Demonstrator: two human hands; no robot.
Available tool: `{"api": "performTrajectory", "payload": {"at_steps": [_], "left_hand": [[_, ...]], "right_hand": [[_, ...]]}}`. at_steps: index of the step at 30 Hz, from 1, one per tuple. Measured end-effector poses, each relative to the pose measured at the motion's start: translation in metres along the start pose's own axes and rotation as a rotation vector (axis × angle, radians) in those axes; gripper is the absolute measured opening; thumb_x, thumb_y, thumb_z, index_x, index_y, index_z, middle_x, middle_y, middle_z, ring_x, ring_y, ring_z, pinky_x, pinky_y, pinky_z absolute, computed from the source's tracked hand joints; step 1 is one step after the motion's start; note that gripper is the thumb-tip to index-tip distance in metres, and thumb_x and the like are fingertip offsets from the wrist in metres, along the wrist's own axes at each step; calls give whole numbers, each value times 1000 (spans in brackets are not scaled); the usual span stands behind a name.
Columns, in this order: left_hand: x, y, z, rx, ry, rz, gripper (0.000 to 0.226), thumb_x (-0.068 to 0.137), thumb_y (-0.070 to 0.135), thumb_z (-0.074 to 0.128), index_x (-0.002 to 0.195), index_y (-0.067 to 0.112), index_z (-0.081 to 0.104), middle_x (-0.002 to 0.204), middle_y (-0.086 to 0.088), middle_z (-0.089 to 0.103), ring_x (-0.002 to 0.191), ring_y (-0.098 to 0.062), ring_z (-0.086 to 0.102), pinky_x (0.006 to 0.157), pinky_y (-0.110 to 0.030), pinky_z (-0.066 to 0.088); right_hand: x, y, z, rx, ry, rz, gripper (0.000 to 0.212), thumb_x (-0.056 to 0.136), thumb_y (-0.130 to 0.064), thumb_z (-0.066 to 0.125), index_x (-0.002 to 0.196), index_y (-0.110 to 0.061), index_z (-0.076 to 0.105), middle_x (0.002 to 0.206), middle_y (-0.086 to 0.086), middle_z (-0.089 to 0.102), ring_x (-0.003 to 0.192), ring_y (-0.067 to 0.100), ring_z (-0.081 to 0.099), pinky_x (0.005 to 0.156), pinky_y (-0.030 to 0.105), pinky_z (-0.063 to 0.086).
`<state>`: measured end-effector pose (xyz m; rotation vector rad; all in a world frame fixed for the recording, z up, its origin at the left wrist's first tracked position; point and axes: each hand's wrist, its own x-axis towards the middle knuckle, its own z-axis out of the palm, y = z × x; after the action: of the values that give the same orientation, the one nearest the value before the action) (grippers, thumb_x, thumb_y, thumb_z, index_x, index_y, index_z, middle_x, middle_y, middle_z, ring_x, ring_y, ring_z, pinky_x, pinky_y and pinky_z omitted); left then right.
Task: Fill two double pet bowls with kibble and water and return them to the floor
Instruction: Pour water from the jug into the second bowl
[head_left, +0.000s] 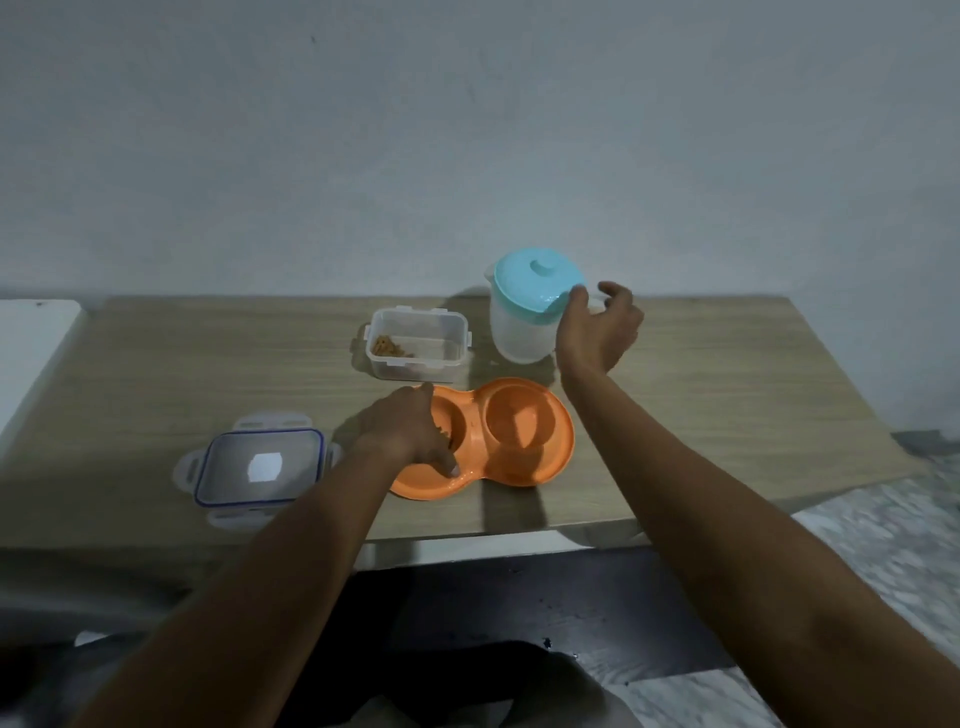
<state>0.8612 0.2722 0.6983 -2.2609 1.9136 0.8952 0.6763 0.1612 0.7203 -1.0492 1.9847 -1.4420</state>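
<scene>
While the left hand clasps the orange bowl, the right hand meets the 1 o'clock pitcher, grip unclear; a slip could spill water.
</scene>
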Motion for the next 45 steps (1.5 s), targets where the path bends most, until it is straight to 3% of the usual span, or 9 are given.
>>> {"api": "performTrajectory", "payload": {"at_steps": [3, 7, 10, 15, 22, 24, 28, 35, 45], "left_hand": [[4, 4, 2, -36, -20, -58, 133, 46, 41, 94, 155, 22, 20, 155, -6, 36, 137, -30, 41, 102, -44, 44], [8, 10, 4, -30, -43, -118, 134, 46, 37, 96, 155, 21, 20, 155, -7, 36, 137, -32, 41, 105, -45, 43], [11, 13, 7, -45, -31, -160, 133, 41, 36, 96, 153, 23, 24, 150, -6, 42, 132, -32, 46, 102, -48, 45], [13, 14, 11, -56, -26, -184, 133, 40, 36, 96, 152, 26, 25, 150, -5, 43, 132, -33, 46, 102, -51, 44], [12, 16, 11, -94, -31, -187, 128, 40, 33, 96, 150, 23, 30, 148, -6, 44, 131, -33, 47, 101, -50, 45], [12, 14, 11, -106, -33, -190, 133, 38, 33, 96, 151, 24, 27, 149, -6, 43, 132, -34, 46, 101, -50, 45], [13, 10, 13, -109, -29, -180, 138, 34, 35, 95, 152, 25, 25, 150, -6, 43, 132, -34, 46, 101, -50, 45], [12, 0, 19, -158, 28, -128, 141, 34, 41, 94, 154, 26, 21, 159, -1, 28, 140, -30, 37, 105, -48, 43], [5, -3, 26, -222, 87, -70, 133, 43, 35, 97, 154, 21, 24, 158, -4, 30, 142, -29, 34, 110, -46, 39]], "right_hand": [[30, -3, 3, -116, -183, 55, 52, 88, -59, 56, 122, -21, 59, 128, 7, 60, 126, 28, 50, 104, 44, 44], [49, 0, -4, -100, -404, 90, 58, 84, -63, 64, 111, -12, 55, 106, 6, 61, 93, 23, 60, 73, 35, 46], [59, 7, -12, -23, -535, 226, 79, 71, -71, 71, 118, -8, 64, 114, 8, 66, 87, 20, 62, 69, 32, 46], [65, 13, -26, 19, -587, 256, 61, 72, -65, 75, 105, -14, 66, 113, 9, 69, 91, 22, 63, 67, 29, 45], [76, -12, -70, -150, -611, 50, 72, 57, -72, 76, 90, -8, 73, 104, 10, 72, 88, 23, 64, 86, 42, 56], [75, -22, -79, -227, -640, -29, 74, 61, -73, 74, 87, -4, 72, 96, 9, 71, 84, 23, 63, 78, 40, 54], [62, -38, -94, -379, -687, -159, 62, 69, -67, 77, 65, -9, 55, 70, 5, 52, 66, 20, 48, 60, 34, 34], [48, -56, -108, -607, -732, -320, 63, 71, -66, 77, 65, -8, 53, 69, 6, 50, 65, 19, 46, 57, 32, 33], [46, -58, -110, -929, -749, -502, 68, 71, -76, 69, 68, -8, 59, 71, 4, 58, 67, 17, 52, 59, 32, 39]]}}
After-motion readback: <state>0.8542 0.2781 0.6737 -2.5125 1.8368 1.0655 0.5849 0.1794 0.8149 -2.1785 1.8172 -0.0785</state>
